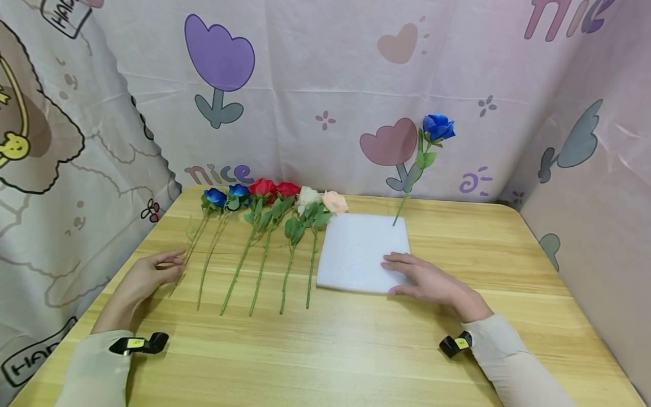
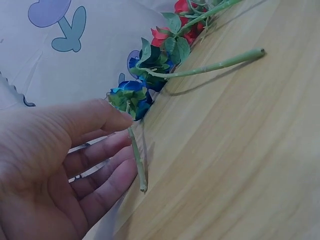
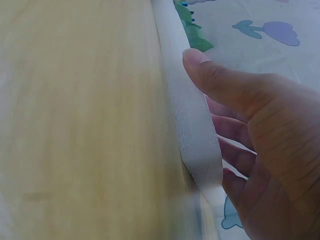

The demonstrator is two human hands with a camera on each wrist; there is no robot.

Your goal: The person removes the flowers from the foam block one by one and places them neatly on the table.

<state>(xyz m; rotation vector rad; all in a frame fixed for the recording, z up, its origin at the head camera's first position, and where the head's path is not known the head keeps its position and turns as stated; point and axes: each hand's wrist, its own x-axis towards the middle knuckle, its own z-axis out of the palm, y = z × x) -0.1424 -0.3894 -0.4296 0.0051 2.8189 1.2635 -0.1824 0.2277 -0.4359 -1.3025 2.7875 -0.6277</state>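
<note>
My left hand (image 1: 155, 274) is at the stem of the leftmost blue rose (image 1: 215, 197), which lies on the table. In the left wrist view, the thumb of the left hand (image 2: 55, 150) overlaps the stem (image 2: 137, 157), and the other fingers are loosely extended beside it; no firm grip shows. My right hand (image 1: 427, 280) rests on the right side of a white foam board (image 1: 358, 254). In the right wrist view, its thumb is at the edge of the foam board (image 3: 192, 115), fingers spread. Another blue rose (image 1: 438, 128) stands in the board's far right part, tilted slightly right.
Between the left hand and the board lie a second blue rose (image 1: 238, 191), two red roses (image 1: 263, 187), a white rose (image 1: 308, 198) and a peach rose (image 1: 335, 202), stems toward me. The wooden table (image 1: 356, 350) meets a printed cloth backdrop (image 1: 305, 68) at its far edge.
</note>
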